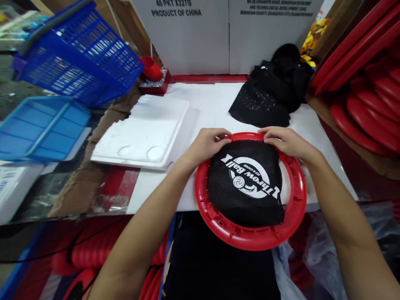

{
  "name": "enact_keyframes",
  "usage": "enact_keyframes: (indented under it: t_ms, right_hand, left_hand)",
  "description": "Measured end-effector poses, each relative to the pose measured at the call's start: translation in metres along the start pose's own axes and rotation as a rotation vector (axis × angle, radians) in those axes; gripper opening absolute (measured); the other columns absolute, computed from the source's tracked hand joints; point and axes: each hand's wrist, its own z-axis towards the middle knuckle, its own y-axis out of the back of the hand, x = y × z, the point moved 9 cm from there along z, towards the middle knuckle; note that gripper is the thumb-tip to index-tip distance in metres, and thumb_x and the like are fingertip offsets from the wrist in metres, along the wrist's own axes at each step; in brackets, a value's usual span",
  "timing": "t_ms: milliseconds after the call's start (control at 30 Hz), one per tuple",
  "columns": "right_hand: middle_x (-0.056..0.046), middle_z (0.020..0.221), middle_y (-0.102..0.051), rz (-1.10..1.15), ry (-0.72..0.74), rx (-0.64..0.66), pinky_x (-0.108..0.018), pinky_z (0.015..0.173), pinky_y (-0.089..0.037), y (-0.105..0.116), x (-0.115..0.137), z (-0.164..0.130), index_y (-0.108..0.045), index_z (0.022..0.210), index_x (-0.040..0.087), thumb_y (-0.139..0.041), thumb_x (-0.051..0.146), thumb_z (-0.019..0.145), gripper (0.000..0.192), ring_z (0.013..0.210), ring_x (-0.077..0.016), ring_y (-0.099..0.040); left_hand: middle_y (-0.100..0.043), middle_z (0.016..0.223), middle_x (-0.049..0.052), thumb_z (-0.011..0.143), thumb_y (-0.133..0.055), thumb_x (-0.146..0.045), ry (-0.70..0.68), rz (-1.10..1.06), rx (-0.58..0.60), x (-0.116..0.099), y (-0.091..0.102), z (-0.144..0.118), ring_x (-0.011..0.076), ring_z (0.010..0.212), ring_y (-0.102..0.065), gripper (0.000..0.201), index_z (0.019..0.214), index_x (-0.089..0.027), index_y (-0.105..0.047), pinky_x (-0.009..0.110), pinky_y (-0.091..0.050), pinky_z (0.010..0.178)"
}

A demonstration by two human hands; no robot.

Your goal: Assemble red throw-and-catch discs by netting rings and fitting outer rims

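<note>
A red plastic ring lies at the table's front edge, its near side jutting out over my lap. Across its opening rests a black mesh net with a white "Throw Ball" print; a gap shows between net and ring on the right. My left hand pinches the net's far left edge against the ring, thumb and fingers closed. At the far right edge, my right hand grips net and ring the same way. Behind the ring sits a pile of black mesh nets.
White foam slabs lie to the left on the table. A blue basket and a light blue tray stand further left. Red rings fill a box at right, and more red rings lie below the table. Cartons close off the back.
</note>
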Motion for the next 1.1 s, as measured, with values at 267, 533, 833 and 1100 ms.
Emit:
enact_keyframes:
  t_ms: [267,533,833,1100]
  right_hand:
    - [-0.005,0.172,-0.043,-0.201,0.189,0.148,-0.060,0.133,-0.030,-0.036,0.026,0.000,-0.074,0.135,0.033,-0.067,0.035,0.100,0.036,0.161,-0.0331,-0.036]
    - [-0.012,0.164,-0.053,-0.157,0.062,0.169,-0.055,0.126,-0.041,-0.036,0.020,0.004,-0.077,0.102,0.023,-0.076,0.039,0.092,0.019,0.152,-0.0348,-0.051]
    - [-0.008,0.143,-0.072,0.317,-0.159,0.102,-0.051,0.121,-0.045,-0.019,-0.002,0.008,-0.078,0.091,0.023,-0.077,0.042,0.090,0.020,0.136,-0.0327,-0.065]
    - [-0.007,0.133,-0.076,0.113,-0.086,-0.024,-0.052,0.112,-0.051,-0.016,0.006,0.013,-0.077,0.086,0.023,-0.067,0.034,0.094,0.017,0.124,-0.0311,-0.070]
  left_hand:
    - [-0.066,0.136,0.012,0.103,-0.067,-0.034,-0.326,0.217,0.119,-0.038,-0.019,-0.007,0.0274,0.130,-0.060,0.020,0.116,-0.024,-0.077,0.046,-0.045,0.116]
    - [-0.066,0.110,0.013,0.102,-0.064,-0.039,-0.224,0.353,0.303,-0.037,-0.043,-0.002,0.0289,0.107,-0.061,0.026,0.106,-0.016,-0.075,0.044,-0.050,0.097]
    - [-0.076,0.087,0.004,0.084,-0.081,-0.030,0.059,-0.334,0.132,-0.010,-0.029,0.011,0.0181,0.083,-0.066,0.013,0.085,-0.018,-0.077,0.035,-0.051,0.084]
    - [-0.078,0.087,0.006,0.085,-0.077,-0.029,0.130,-0.422,0.107,0.006,-0.033,0.021,0.0179,0.081,-0.068,0.015,0.089,-0.015,-0.080,0.034,-0.051,0.080]
